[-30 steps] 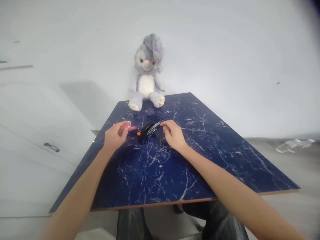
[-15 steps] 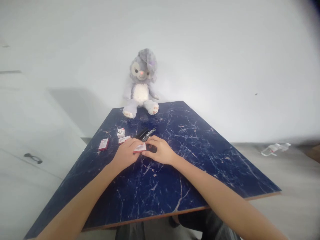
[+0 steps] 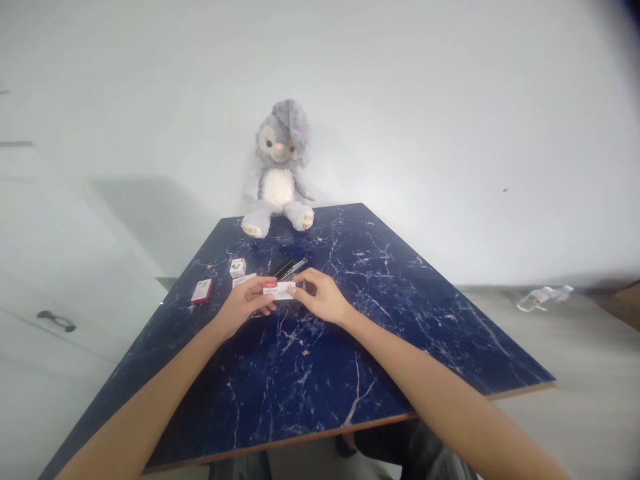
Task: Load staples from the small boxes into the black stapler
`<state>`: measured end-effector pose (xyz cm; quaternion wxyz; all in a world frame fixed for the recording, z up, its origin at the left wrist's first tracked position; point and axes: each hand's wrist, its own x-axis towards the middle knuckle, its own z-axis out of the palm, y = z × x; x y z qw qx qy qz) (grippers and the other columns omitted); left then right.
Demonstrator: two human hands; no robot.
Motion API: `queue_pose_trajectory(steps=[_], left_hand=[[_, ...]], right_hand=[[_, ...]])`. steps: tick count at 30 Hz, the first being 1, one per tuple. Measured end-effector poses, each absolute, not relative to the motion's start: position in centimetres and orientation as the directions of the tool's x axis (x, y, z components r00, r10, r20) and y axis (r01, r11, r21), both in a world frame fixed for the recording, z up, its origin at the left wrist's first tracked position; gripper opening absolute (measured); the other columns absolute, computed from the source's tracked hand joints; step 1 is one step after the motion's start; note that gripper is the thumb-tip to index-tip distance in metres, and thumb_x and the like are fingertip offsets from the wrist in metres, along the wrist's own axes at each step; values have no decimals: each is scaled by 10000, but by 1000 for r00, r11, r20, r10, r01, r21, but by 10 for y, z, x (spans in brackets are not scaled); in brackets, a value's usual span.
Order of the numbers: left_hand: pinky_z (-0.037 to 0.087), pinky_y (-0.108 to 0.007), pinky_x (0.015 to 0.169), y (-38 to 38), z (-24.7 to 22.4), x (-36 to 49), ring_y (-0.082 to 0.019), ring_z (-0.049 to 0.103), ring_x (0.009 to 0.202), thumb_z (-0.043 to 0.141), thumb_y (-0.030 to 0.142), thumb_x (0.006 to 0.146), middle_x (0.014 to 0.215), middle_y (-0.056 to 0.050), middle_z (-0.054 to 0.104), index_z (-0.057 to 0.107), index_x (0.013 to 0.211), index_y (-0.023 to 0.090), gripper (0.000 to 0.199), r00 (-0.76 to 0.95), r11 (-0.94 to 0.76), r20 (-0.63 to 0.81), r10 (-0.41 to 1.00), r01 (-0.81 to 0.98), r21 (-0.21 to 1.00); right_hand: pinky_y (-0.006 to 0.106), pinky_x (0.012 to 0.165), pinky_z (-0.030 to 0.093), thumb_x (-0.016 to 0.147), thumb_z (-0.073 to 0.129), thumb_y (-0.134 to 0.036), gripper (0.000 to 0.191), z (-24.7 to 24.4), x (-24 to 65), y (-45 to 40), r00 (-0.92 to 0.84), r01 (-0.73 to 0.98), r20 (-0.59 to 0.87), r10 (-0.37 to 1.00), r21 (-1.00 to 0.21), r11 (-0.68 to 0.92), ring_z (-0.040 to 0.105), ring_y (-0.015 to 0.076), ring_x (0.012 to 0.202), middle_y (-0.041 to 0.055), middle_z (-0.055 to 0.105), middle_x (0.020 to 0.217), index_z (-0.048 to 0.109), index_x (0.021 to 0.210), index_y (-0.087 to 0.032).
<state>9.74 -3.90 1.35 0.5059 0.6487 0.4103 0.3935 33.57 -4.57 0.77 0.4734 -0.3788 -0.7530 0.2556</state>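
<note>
A small red-and-white box (image 3: 279, 291) is held between my two hands, a little above the blue marbled table (image 3: 320, 373). My left hand (image 3: 245, 303) pinches its left end, and my right hand (image 3: 323, 295) grips the right end with thumb and fingers. Behind the box lies a black stapler-like object (image 3: 284, 270) with a slim silver-and-black tool (image 3: 299, 267) beside it; my fingers partly cover both. Close to my left hand are a flat white box (image 3: 243, 279), partly hidden, and a small white cube-shaped box (image 3: 237, 267). Further left lies a red-edged white box (image 3: 202, 291).
A grey plush toy (image 3: 278, 170) sits at the table's far edge against the white wall. Clear plastic bottles (image 3: 544, 298) lie on the floor to the right, near a brown cardboard box (image 3: 623, 305). On the left is a cabinet with a dark handle (image 3: 56, 321).
The held box has been tilted up, so its red-and-white face now shows toward me. My left hand has shifted to its left end. The view has moved slightly.
</note>
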Motion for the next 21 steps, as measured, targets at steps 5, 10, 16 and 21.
queue_pose_trajectory(steps=[5, 10, 16, 21], left_hand=[[543, -266, 620, -42, 10, 99, -163, 680, 712, 784, 312, 769, 934, -46, 713, 629, 1161, 205, 434, 334, -73, 74, 940, -17, 997], [530, -270, 582, -42, 9, 98, -152, 661, 636, 790, 297, 757, 858, -41, 704, 658, 1135, 193, 413, 317, -27, 56, 947, -93, 995], [537, -267, 566, -41, 8, 102, -152, 658, 630, 797, 335, 741, 860, -59, 712, 662, 1147, 155, 464, 188, -51, 57, 981, -37, 998], [545, -252, 576, -44, 8, 108, -152, 683, 653, 795, 343, 733, 913, -57, 727, 661, 1128, 173, 451, 166, -68, 68, 984, -6, 998]], right_hand=[[245, 641, 454, 906, 633, -410, 239, 4, 336, -44, -337, 137, 433, 836, -856, 498, 563, 127, 670, 13, 664, 826, 689, 981, -190], [262, 677, 494, 949, 543, -386, 246, -5, 334, -38, -341, 67, 385, 858, -900, 430, 612, 154, 718, 10, 672, 800, 689, 995, -193], [319, 850, 521, 917, 513, -192, 334, 4, 338, -39, -49, 323, 573, 818, -766, 556, 650, 157, 827, 27, 713, 1051, 638, 1223, -232], [330, 900, 526, 913, 617, -250, 273, 16, 336, -49, -88, 358, 643, 761, -693, 626, 662, 180, 932, 29, 718, 1102, 640, 1185, -245]])
